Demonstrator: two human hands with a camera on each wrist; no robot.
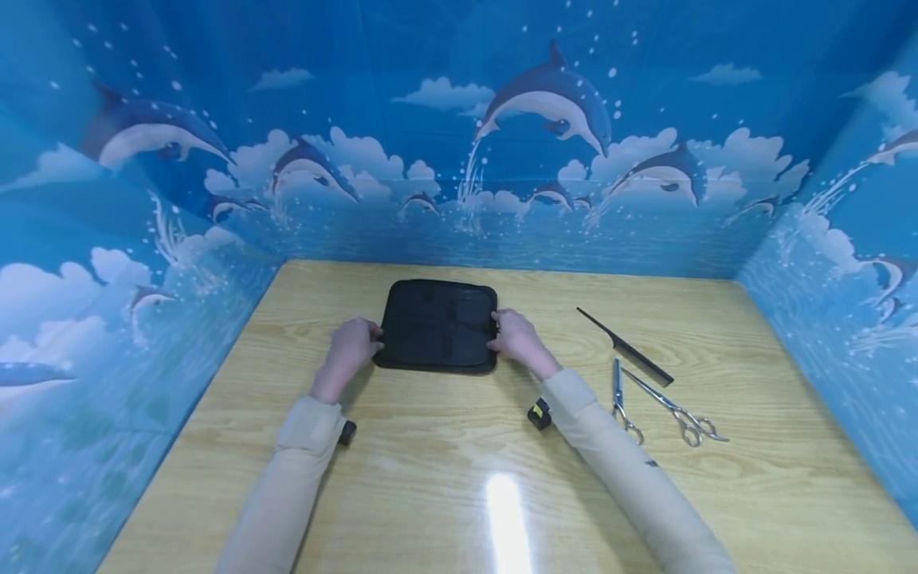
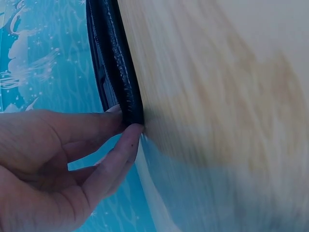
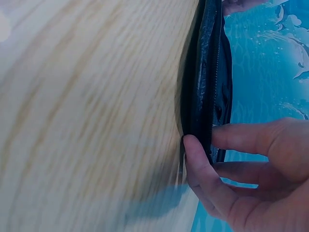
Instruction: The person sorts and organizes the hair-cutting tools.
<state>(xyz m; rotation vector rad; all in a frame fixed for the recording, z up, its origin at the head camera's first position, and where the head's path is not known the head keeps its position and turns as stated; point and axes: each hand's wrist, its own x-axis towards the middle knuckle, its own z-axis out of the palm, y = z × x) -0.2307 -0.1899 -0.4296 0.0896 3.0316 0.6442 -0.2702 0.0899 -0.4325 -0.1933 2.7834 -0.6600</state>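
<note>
We see a black case (image 1: 436, 327) lying flat on the wooden table (image 1: 423, 478), toward the far side and left of the middle. Our left hand (image 1: 349, 347) pinches its left edge near the near corner, thumb and fingers brought close together on the rim. Our right hand (image 1: 522, 339) grips the right edge, its fingertips likewise narrow about the rim. A zip (image 3: 216, 72) runs along that edge.

We judge the case light for its spread, easily managed by 2 hands. The cover looks like grained leather or an imitation, probably soft across the panel and firmer along the stitched rim. It seems hardly fragile, though the smooth skin may slide under a loose pinch. We would hold it by the 2 side rims, about midway along, so that neither end sags, and keep our fingertips off the zip teeth.

To the right lie a black comb (image 1: 625, 348) and 2 pairs of scissors, the nearer pair (image 1: 621, 408) just beside our right sleeve (image 1: 610, 454), the other (image 1: 676, 407) farther right.
</note>
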